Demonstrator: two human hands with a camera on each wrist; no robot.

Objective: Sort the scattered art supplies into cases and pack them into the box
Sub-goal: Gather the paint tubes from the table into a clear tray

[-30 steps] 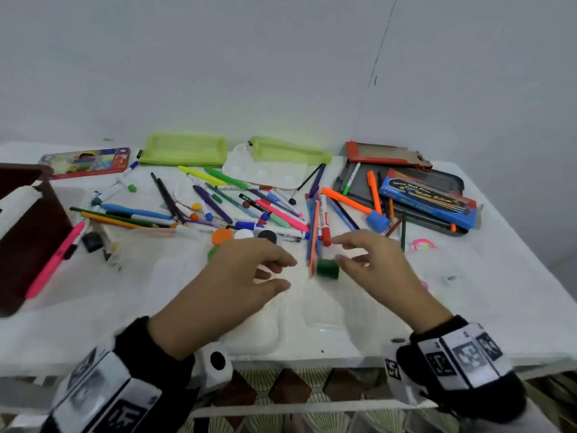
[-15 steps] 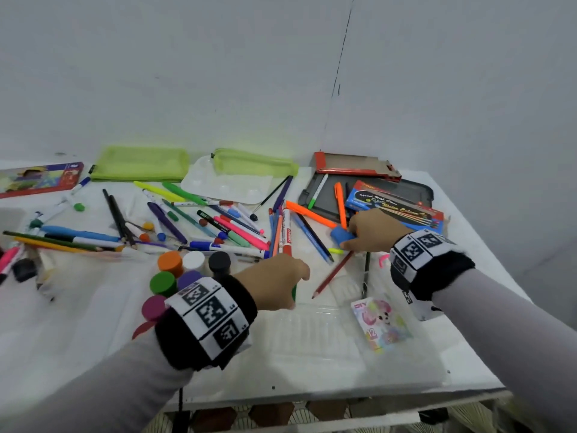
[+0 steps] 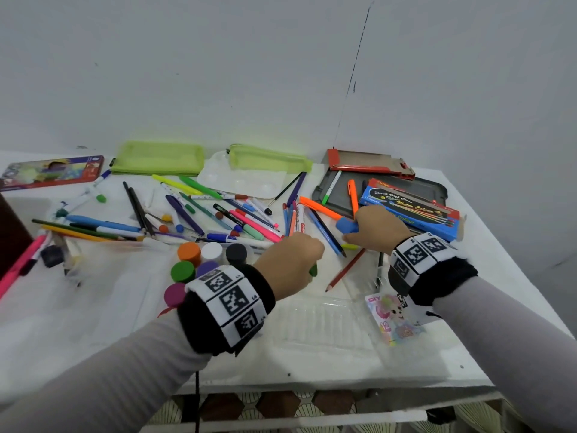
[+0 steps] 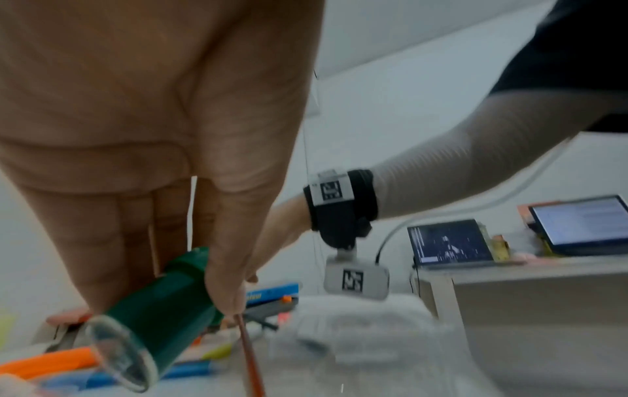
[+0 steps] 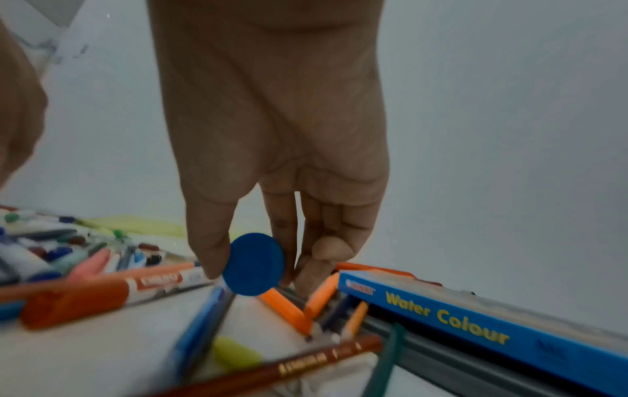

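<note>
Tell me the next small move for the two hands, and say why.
Probably carry both pots to the cluster of paint pots and set them down. The left hand already grips a green paint pot, the right hand pinches a blue paint pot, and the other pots stand grouped by the left wrist.

the head camera looks down from high up at the whole white table (image 3: 312, 364). each wrist camera sits very close behind its own fingers, low over the table. all three show the blue paint box (image 3: 409, 214) (image 5: 475, 322) (image 4: 271, 291).
</note>
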